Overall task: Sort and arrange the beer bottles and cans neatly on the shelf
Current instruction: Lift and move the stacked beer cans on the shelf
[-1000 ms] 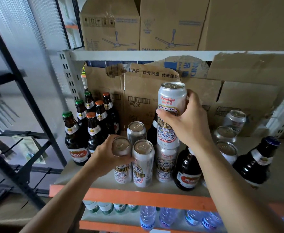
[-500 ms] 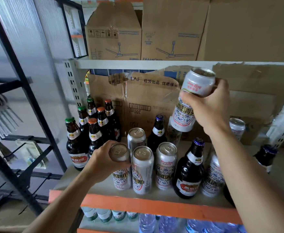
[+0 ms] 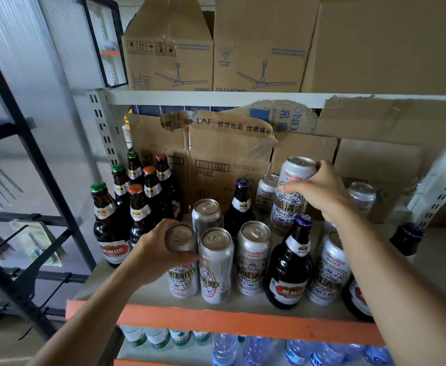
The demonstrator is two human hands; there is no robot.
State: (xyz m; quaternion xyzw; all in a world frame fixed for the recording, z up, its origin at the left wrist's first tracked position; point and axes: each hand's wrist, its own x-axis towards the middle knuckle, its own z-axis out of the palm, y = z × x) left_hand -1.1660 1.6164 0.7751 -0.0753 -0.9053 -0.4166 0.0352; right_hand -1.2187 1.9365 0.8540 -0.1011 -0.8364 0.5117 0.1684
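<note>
1. Aluminium can (image 3: 292,196), white with blue pattern, upright in right hand (image 3: 322,192), fingers wrapped round its upper wall; at the rear, base hidden by blue-capped bottle (image 3: 292,260), likely joining back-row cans (image 3: 266,199)
2. Left hand (image 3: 158,250) clasps front-left can (image 3: 181,270) standing on shelf (image 3: 243,323), probably steadying the row
3. Brown bottles (image 3: 137,207) grouped far left, kinds kept apart

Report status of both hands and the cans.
Left hand grips front-left silver patterned beer can. Right hand holds white patterned beer can, back row. Blue-capped brown glass bottle stands in front.
</note>
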